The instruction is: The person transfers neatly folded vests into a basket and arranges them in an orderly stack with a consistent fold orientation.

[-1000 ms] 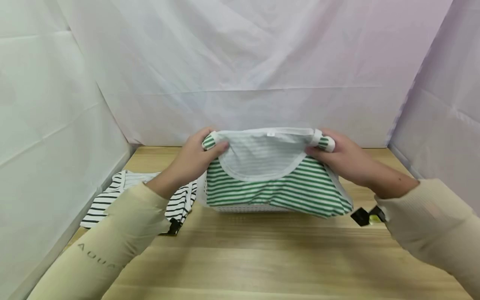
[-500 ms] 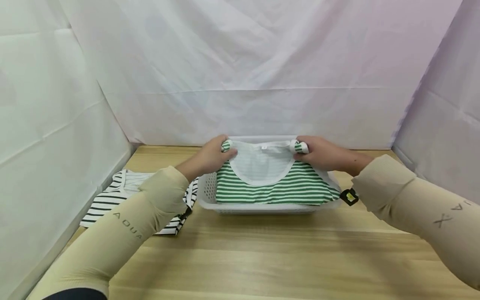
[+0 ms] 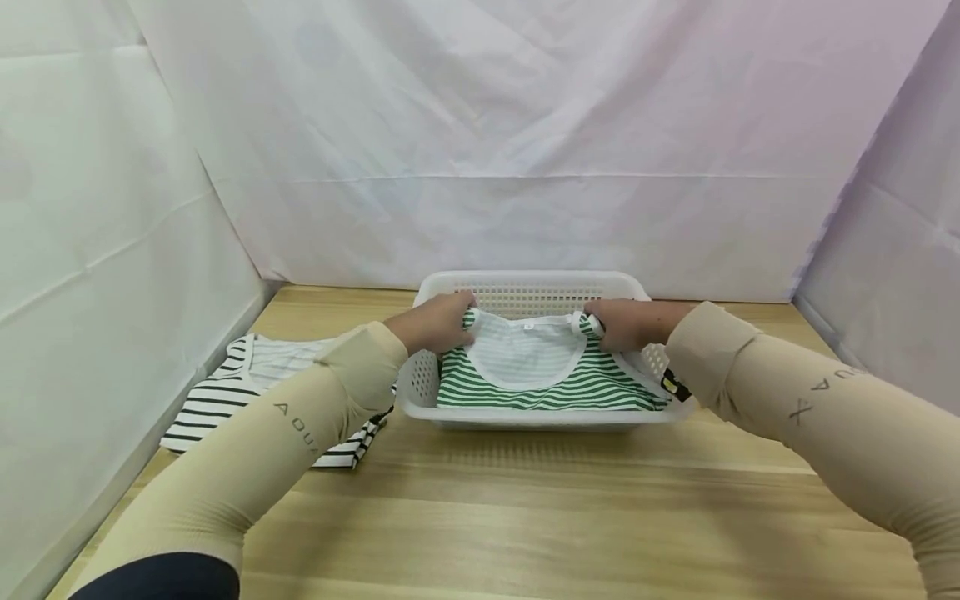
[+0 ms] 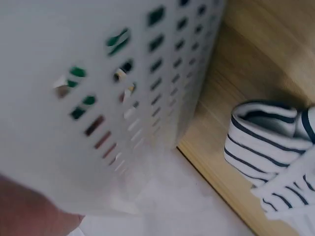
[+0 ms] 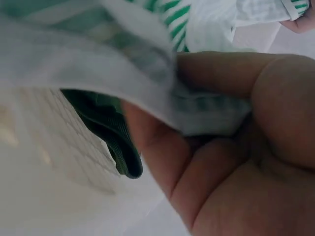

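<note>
A green-and-white striped tank top (image 3: 525, 394) lies spread inside a white perforated plastic basket (image 3: 540, 417), its scooped neckline toward the back. My left hand (image 3: 441, 323) pinches its left shoulder strap. The other strap is held by my right hand (image 3: 621, 325), whose curled fingers and thumb grip the cloth in the right wrist view. Below that hand a dark green ribbed piece of fabric (image 5: 115, 137) shows inside the basket. In the left wrist view the basket wall (image 4: 103, 162) hides most of the left hand.
A black-and-white striped garment (image 3: 217, 400) lies on the wooden table (image 3: 525, 517) left of the basket, partly behind my left sleeve. White cloth hangs (image 3: 525, 142) close behind the basket and along both sides.
Both hands have lowered the green striped tank top from above the basket down into it. The basket's back wall, hidden at first, now shows. The black-and-white garment has stayed put.
</note>
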`<state>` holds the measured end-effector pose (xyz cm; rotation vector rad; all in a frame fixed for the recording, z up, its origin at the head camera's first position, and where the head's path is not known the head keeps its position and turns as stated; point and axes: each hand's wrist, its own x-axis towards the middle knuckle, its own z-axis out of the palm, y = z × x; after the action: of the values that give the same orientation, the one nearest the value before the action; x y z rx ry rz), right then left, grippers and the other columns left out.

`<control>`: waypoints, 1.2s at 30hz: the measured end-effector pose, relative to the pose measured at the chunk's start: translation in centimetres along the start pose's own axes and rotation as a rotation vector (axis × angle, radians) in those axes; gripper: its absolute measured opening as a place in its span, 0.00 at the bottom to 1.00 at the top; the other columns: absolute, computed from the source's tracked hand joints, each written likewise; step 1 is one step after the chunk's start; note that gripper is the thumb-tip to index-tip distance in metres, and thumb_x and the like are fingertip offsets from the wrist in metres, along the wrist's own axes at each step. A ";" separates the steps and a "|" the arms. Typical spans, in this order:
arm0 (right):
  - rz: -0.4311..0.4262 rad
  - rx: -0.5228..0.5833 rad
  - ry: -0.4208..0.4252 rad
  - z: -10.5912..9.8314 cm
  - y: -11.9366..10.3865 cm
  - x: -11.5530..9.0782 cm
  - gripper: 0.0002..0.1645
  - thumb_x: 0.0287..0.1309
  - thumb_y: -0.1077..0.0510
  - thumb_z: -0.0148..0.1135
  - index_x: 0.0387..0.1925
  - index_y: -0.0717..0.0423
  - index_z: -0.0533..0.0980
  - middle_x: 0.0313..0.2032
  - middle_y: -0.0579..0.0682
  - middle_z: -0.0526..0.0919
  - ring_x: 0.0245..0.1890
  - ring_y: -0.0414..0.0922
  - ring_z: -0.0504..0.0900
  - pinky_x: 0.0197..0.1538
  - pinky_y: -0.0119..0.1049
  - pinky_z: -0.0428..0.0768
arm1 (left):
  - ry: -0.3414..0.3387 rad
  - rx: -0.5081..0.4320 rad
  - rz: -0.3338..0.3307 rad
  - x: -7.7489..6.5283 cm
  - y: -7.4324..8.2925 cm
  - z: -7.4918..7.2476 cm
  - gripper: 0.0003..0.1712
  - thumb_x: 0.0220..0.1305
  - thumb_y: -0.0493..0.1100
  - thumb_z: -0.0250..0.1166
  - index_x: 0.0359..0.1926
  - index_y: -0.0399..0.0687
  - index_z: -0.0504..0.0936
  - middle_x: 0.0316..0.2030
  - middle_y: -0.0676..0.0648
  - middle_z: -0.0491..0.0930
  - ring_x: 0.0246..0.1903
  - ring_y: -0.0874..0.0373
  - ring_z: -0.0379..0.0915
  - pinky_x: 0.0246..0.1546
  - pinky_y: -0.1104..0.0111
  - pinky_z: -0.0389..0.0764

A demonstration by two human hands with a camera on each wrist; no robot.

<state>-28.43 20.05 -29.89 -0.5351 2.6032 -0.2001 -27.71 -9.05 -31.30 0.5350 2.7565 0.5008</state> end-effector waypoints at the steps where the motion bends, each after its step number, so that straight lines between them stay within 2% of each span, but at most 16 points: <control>1: 0.019 -0.010 -0.010 0.1 0.0 0.1 0.24 0.65 0.70 0.51 0.63 0.62 0.66 0.54 0.60 0.78 0.52 0.53 0.78 0.44 0.44 0.74 | 0.007 0.036 0.001 0.0 0.0 0.1 0.27 0.70 0.41 0.62 0.66 0.42 0.66 0.53 0.42 0.78 0.46 0.53 0.78 0.44 0.62 0.82; 5: 0.085 -0.010 -0.045 0.3 -0.3 0.3 0.31 0.66 0.74 0.46 0.70 0.59 0.60 0.62 0.66 0.72 0.56 0.57 0.78 0.41 0.42 0.81 | 0.037 0.160 0.006 0.2 0.2 0.6 0.23 0.70 0.38 0.61 0.64 0.43 0.69 0.55 0.43 0.80 0.50 0.53 0.78 0.51 0.60 0.80; 8: 0.102 -0.013 -0.051 0.3 -0.4 0.1 0.34 0.68 0.75 0.45 0.73 0.57 0.55 0.65 0.70 0.68 0.42 0.55 0.83 0.28 0.39 0.83 | 0.066 0.198 0.017 0.1 0.2 0.9 0.21 0.69 0.35 0.61 0.61 0.43 0.71 0.52 0.43 0.81 0.47 0.53 0.79 0.50 0.60 0.81; 9: 0.100 -0.028 -0.047 0.3 -0.5 0.0 0.35 0.68 0.75 0.45 0.74 0.57 0.54 0.61 0.70 0.71 0.35 0.53 0.83 0.24 0.38 0.81 | 0.080 0.212 0.022 0.1 0.2 0.9 0.20 0.69 0.34 0.61 0.60 0.42 0.72 0.52 0.42 0.81 0.47 0.53 0.80 0.49 0.60 0.81; 12: 0.069 -0.152 0.014 0.4 -0.9 -0.4 0.35 0.71 0.71 0.46 0.76 0.59 0.53 0.60 0.69 0.74 0.38 0.54 0.84 0.34 0.43 0.83 | 0.129 0.266 0.044 -0.1 0.2 1.2 0.20 0.69 0.32 0.58 0.61 0.42 0.73 0.53 0.41 0.81 0.48 0.50 0.81 0.50 0.59 0.82; 15: 0.036 -0.324 0.117 0.6 -1.7 -0.9 0.33 0.72 0.68 0.49 0.75 0.60 0.57 0.57 0.66 0.79 0.49 0.57 0.83 0.48 0.50 0.82 | 0.179 0.377 0.055 -0.4 0.4 1.4 0.21 0.70 0.35 0.58 0.63 0.43 0.72 0.55 0.39 0.79 0.51 0.46 0.79 0.49 0.56 0.83; 16: 0.028 -0.368 0.151 0.7 -2.0 -1.2 0.32 0.72 0.66 0.50 0.74 0.60 0.59 0.60 0.66 0.77 0.55 0.60 0.81 0.54 0.53 0.80 | 0.195 0.418 0.059 -0.6 0.5 1.4 0.22 0.71 0.37 0.59 0.64 0.44 0.72 0.56 0.39 0.77 0.53 0.45 0.78 0.51 0.55 0.82; 19: -0.023 -0.444 0.205 1.1 -3.1 -2.1 0.29 0.69 0.61 0.57 0.69 0.60 0.66 0.55 0.64 0.80 0.51 0.60 0.82 0.51 0.55 0.81 | 0.228 0.520 0.077 -1.4 1.0 1.5 0.25 0.70 0.46 0.63 0.65 0.46 0.73 0.58 0.40 0.75 0.57 0.43 0.74 0.54 0.49 0.80; 21: -0.068 -0.457 0.178 1.2 -3.6 -2.9 0.28 0.68 0.55 0.61 0.66 0.59 0.70 0.54 0.63 0.80 0.52 0.60 0.81 0.51 0.55 0.81 | 0.225 0.541 0.109 -2.0 1.4 1.5 0.26 0.70 0.52 0.63 0.64 0.48 0.74 0.58 0.41 0.75 0.59 0.43 0.72 0.56 0.47 0.77; 23: -0.110 -0.446 0.119 1.2 -4.0 -3.7 0.29 0.67 0.50 0.63 0.65 0.58 0.72 0.56 0.62 0.80 0.55 0.60 0.79 0.55 0.56 0.79 | 0.192 0.528 0.155 -2.7 1.7 1.6 0.25 0.71 0.56 0.61 0.63 0.51 0.75 0.58 0.43 0.76 0.60 0.44 0.73 0.57 0.46 0.76; 26: -0.144 -0.400 0.004 1.0 -3.8 -5.0 0.30 0.68 0.45 0.60 0.65 0.55 0.73 0.60 0.60 0.79 0.60 0.59 0.77 0.60 0.57 0.76 | 0.098 0.488 0.217 -3.4 2.1 1.9 0.25 0.71 0.60 0.58 0.62 0.54 0.77 0.57 0.46 0.78 0.57 0.47 0.76 0.56 0.46 0.76; 28: -0.143 -0.346 -0.060 1.0 -3.3 -5.7 0.30 0.70 0.44 0.58 0.67 0.53 0.72 0.63 0.59 0.77 0.64 0.58 0.75 0.63 0.58 0.74 | 0.018 0.460 0.230 -3.7 2.2 2.2 0.27 0.71 0.63 0.57 0.62 0.55 0.78 0.57 0.46 0.79 0.55 0.49 0.78 0.55 0.46 0.76; 30: -0.133 -0.302 -0.099 1.0 -2.4 -6.3 0.31 0.70 0.41 0.57 0.67 0.52 0.71 0.64 0.57 0.76 0.66 0.58 0.74 0.65 0.59 0.72 | -0.058 0.445 0.213 -3.8 2.3 2.4 0.30 0.71 0.65 0.55 0.65 0.57 0.76 0.59 0.47 0.78 0.57 0.50 0.78 0.58 0.44 0.74; 33: -0.118 -0.243 -0.095 1.5 -0.8 -6.8 0.32 0.69 0.39 0.57 0.67 0.48 0.73 0.65 0.55 0.76 0.67 0.59 0.72 0.69 0.67 0.60 | -0.153 0.447 0.161 -3.7 2.1 2.8 0.32 0.70 0.68 0.54 0.68 0.61 0.73 0.64 0.48 0.76 0.64 0.52 0.73 0.65 0.41 0.67; 36: -0.130 -0.205 -0.024 2.5 0.7 -7.1 0.31 0.66 0.36 0.59 0.65 0.45 0.75 0.66 0.55 0.75 0.69 0.60 0.70 0.69 0.75 0.44 | -0.198 0.472 0.129 -3.5 1.8 3.2 0.35 0.68 0.71 0.53 0.69 0.64 0.72 0.68 0.52 0.73 0.70 0.54 0.66 0.71 0.38 0.53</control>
<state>-21.74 23.39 -29.25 -0.7746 2.5826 0.0322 -22.93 -8.00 -32.77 0.8226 2.6522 -0.1821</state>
